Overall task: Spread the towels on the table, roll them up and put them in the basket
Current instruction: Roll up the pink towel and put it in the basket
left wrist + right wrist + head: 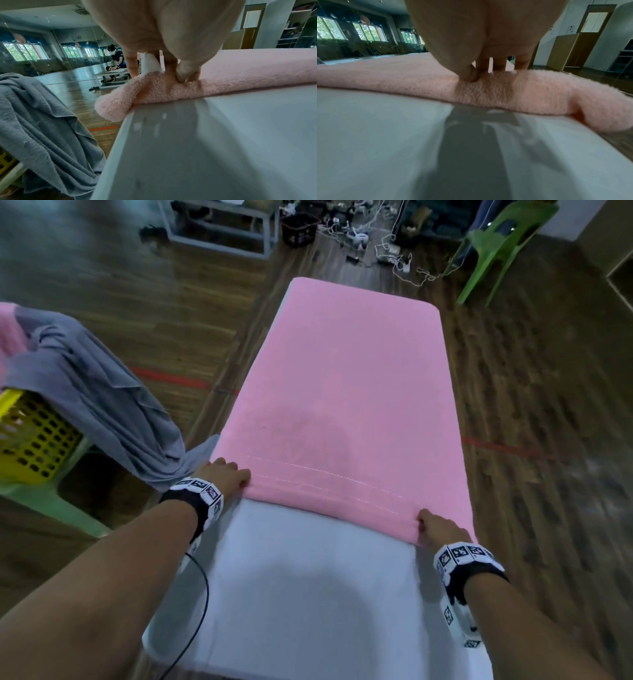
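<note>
Pink towel (346,392) flat along white table (308,594), near edge turned into first roll. Left hand (227,474) & right hand (442,530) pinch roll ends, thumbs tucked under. Risk: uneven push → cone-shaped roll; overhanging sides slip off. Yellow basket (30,436) left, under grey towel (92,405).

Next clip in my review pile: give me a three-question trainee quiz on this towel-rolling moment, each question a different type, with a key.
1. True or false: the pink towel is already fully rolled up.
2. Multiple choice: where is the grey towel? A. flat on the table B. draped over the yellow basket C. on the floor under the green chair
3. Fill in: the left hand and right hand each grip the towel's ____ edge, the one closest to the person.

Key: 1 false, only the near edge is turned over; 2 B; 3 near.
</note>
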